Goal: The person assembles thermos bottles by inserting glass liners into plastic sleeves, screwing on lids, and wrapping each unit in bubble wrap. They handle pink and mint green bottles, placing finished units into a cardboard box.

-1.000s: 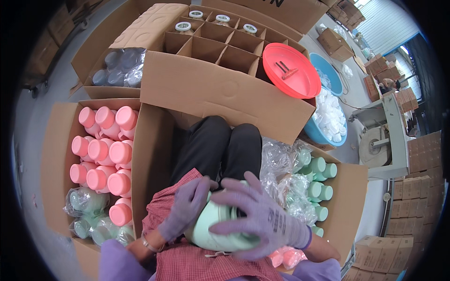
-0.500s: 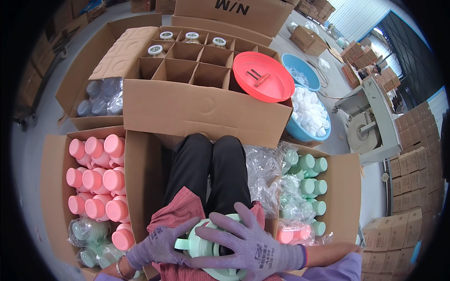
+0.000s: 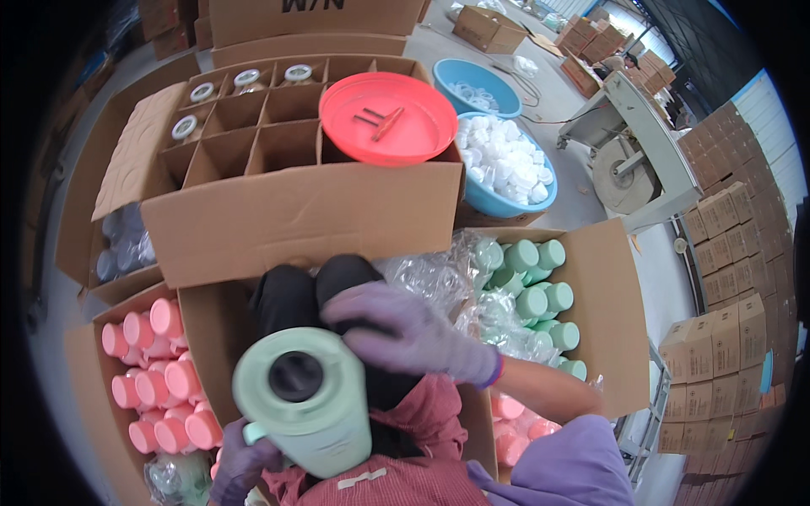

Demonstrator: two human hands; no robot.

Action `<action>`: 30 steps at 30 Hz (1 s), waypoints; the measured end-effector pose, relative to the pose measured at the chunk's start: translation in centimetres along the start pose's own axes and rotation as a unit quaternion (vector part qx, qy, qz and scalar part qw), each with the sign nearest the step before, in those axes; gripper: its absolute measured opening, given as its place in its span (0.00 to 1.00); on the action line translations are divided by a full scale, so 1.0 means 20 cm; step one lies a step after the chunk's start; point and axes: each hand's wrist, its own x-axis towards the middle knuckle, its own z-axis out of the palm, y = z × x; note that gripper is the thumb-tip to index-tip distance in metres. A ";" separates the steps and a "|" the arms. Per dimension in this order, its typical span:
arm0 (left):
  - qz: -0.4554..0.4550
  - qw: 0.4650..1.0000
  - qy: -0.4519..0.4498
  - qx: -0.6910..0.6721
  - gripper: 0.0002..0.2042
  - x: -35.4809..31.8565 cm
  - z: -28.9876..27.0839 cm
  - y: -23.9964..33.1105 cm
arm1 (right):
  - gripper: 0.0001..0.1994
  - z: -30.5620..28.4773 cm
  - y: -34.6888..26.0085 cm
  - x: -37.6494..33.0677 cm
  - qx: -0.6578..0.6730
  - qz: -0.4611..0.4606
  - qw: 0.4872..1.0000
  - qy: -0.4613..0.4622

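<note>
A mint-green jug (image 3: 322,438) with a wide rim and a dark round centre on top stands tilted over my lap. My left hand (image 3: 245,460), in a purple work glove, is closed around its handle at the lower left. Just right of the jug's top, my gloved right hand (image 3: 413,333) is raised, smeared by motion. Its fingers are stretched and apart, and it seems to hold nothing. Whether its fingertips touch the rim, I cannot tell.
Pink bottles (image 3: 152,388) fill a carton at left, green ones (image 3: 531,304) a carton at right. Ahead, a divided carton (image 3: 304,219) holds several jars and bears a red basin (image 3: 388,118). Beyond stand a blue tub (image 3: 506,202) of white caps and a grey machine (image 3: 633,152).
The jug has been lifted and turned so its top faces up. My right hand has come off it and moved up; my left hand has shifted to the handle. The view has swung right.
</note>
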 end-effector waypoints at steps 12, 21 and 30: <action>0.172 0.580 -0.213 -0.767 0.07 0.45 0.09 -0.04 | 0.31 -1.77 1.66 -0.39 -0.473 0.412 0.741 0.239; 0.138 0.579 -0.130 -0.793 0.19 0.34 0.27 0.04 | 0.23 -1.35 1.24 -0.19 -0.364 0.196 0.787 0.458; 0.103 0.675 -0.112 -0.722 0.22 0.33 0.39 0.16 | 0.34 0.10 0.19 -0.09 -0.141 -0.021 0.971 0.194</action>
